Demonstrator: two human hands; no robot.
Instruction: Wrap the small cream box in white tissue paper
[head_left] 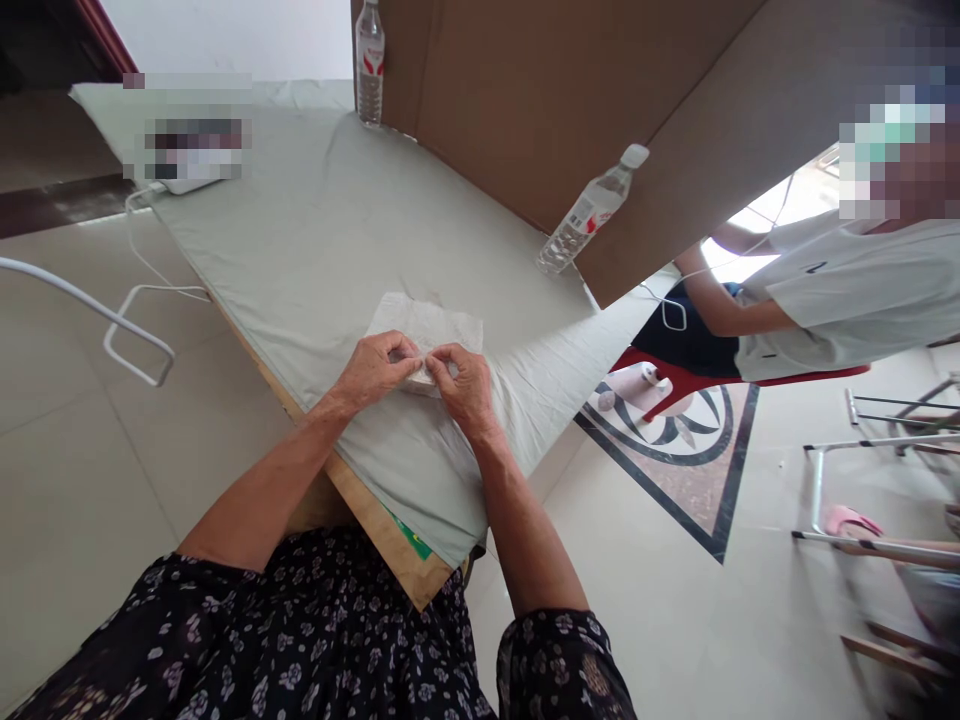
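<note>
On the cloth-covered table point(315, 210), near its close corner, lies a white, crinkled sheet like a tissue or thin cloth point(439, 322). My left hand point(379, 365) is over its near left edge, thumb and forefinger pinched together. My right hand point(463, 380) faces it from the right, its fingertips also closed in a pinch. The two sets of fingertips almost meet above the sheet's near part. Something small and pale shows between them, too small to name. Some faint dark thin lines show just beyond the sheet.
A brown cardboard panel point(525, 110) stands across the far right side. Beside it are a clear water bottle point(370, 70) and another water bottle point(589, 212). A white cable point(90, 300) hangs at left. A person in a white shirt point(840, 290) sits on a red stool point(667, 385).
</note>
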